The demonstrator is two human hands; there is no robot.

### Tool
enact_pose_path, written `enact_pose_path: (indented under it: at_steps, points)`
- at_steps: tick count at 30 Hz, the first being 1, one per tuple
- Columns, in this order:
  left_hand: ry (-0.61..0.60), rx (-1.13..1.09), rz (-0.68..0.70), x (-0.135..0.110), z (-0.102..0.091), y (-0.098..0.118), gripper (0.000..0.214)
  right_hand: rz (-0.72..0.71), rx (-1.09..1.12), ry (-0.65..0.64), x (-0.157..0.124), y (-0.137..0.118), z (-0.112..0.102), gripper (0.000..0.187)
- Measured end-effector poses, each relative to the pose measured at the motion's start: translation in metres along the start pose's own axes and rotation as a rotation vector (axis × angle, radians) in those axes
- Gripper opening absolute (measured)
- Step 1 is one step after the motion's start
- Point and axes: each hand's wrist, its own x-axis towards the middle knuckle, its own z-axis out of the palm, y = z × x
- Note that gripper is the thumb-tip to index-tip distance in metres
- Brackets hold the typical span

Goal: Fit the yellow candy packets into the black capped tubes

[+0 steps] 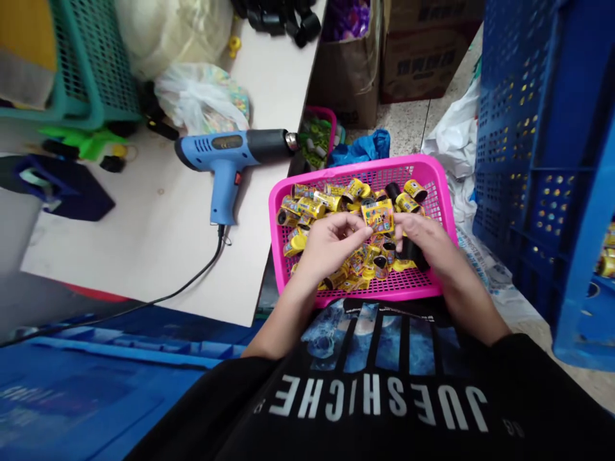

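Left hand: pinched the yellow printed piece at its lower left side, between thumb and forefinger; a hold so near the edge presumably left the printed face uncovered.
Right hand: was at the opposite side of that piece, fingers bent towards it; whether they gripped the edge or only rested against it, I could not tell. Facing the left hand like this probably helped to steady so small a thing.
Yellow printed piece: was held up between the hands, above the basket's contents; whether it was a flat sleeve or wrapped round something could not be made out. Anything dropped from there would likely have landed in the basket.
Pink basket: lay against the black shirt, beside the desk, seemingly to keep its load within easy reach; what bore it from below was hidden.
Small cylinders: lay jumbled in the basket, mostly yellow-wrapped, tilted every way, as if tipped in loosely rather than arranged.
Heat gun: lay on its side on the desk, nozzle by the edge nearest the basket, perhaps to point heat away from the desktop.
Knotted plastic bag: sat behind the heat gun, probably to contain its loose pastel bits.
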Motion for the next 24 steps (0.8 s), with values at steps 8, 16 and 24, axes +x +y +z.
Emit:
enact_pose_path:
  at_steps: [8, 16, 24]
  points:
    - [0.085, -0.290, 0.038, 0.003, 0.005, -0.006, 0.043, -0.002, -0.100, 0.066, 0.009, -0.001, 0.021, 0.042]
    - [0.254, -0.222, -0.050, 0.005, -0.005, -0.017, 0.028, 0.003, -0.578, 0.194, 0.010, -0.002, 0.001, 0.038]
    - [0.163, -0.314, -0.040, 0.003, 0.000, -0.011, 0.041, -0.084, -0.150, -0.007, 0.017, -0.017, 0.010, 0.036]
